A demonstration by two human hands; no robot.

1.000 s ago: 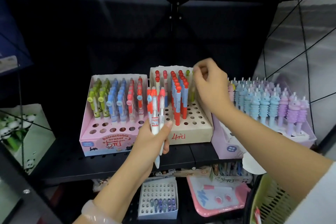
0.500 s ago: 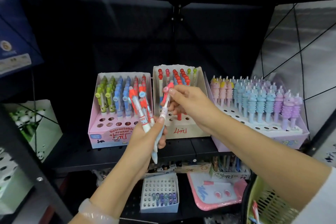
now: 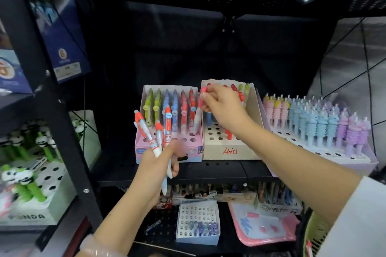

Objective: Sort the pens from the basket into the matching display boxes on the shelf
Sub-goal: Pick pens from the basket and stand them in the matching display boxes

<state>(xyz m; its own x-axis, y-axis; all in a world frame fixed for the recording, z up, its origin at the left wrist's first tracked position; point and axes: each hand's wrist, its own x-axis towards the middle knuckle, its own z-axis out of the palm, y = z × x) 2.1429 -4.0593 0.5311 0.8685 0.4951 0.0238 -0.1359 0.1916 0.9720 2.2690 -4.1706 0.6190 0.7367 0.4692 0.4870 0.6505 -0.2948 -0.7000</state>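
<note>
The right hand (image 3: pixel 221 106) pinched one red-capped pen (image 3: pixel 199 110) near its top, carrying it tip down over the seam between the pink display box (image 3: pixel 169 152) on the left and the beige display box (image 3: pixel 229 150) beside it. The left hand (image 3: pixel 158 165) clutched a bunch of red-and-white pens (image 3: pixel 155 135) just in front of the pink box. The step in hand appeared to be slotting that single pen; the next move would call for lining its tip over a free hole, probably in the beige box's near rows, and lowering it straight. The basket (image 3: pixel 313 236) showed only as a green edge at lower right. Half a second before, the right hand had been down at the bunch, drawing the pen out; it had since lifted it up and away towards the boxes.
</note>
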